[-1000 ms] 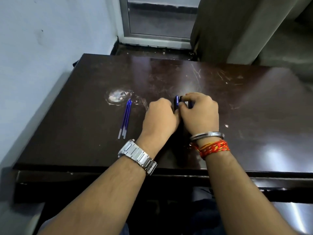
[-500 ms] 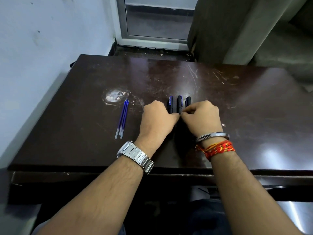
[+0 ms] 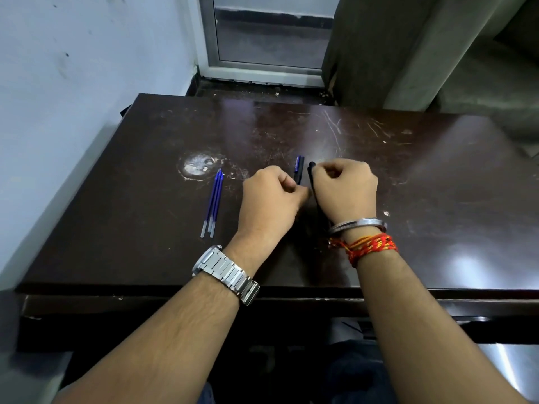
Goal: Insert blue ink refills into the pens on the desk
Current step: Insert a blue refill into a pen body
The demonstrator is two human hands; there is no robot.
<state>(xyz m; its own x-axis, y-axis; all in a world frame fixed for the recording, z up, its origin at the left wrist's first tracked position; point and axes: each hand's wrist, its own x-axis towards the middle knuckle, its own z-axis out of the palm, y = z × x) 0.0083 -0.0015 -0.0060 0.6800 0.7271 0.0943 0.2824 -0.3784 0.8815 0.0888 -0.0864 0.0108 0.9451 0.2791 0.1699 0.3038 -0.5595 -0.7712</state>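
Note:
Three blue ink refills [image 3: 214, 202] lie side by side on the dark desk [image 3: 437, 185], left of my hands. A dark pen with a blue clip [image 3: 299, 169] lies on the desk pointing away from me. My left hand [image 3: 268, 202] is curled, and its fingertips pinch that pen's near end. My right hand [image 3: 345, 189] is closed around a black pen [image 3: 311, 173]. Only the top of the black pen shows past the fingers; the rest is hidden under the hand. The two hands almost touch.
A round white scuff [image 3: 199, 166] marks the desk beyond the refills. A pale wall [image 3: 73, 97] runs along the desk's left edge. A window frame [image 3: 262, 68] and a curtain [image 3: 379, 53] stand behind the far edge. The right half of the desk is bare and scratched.
Three pens lay together between my hands before. My right hand has now drawn the black pen to the right, away from the blue-clipped one, and my left hand stays on the latter.

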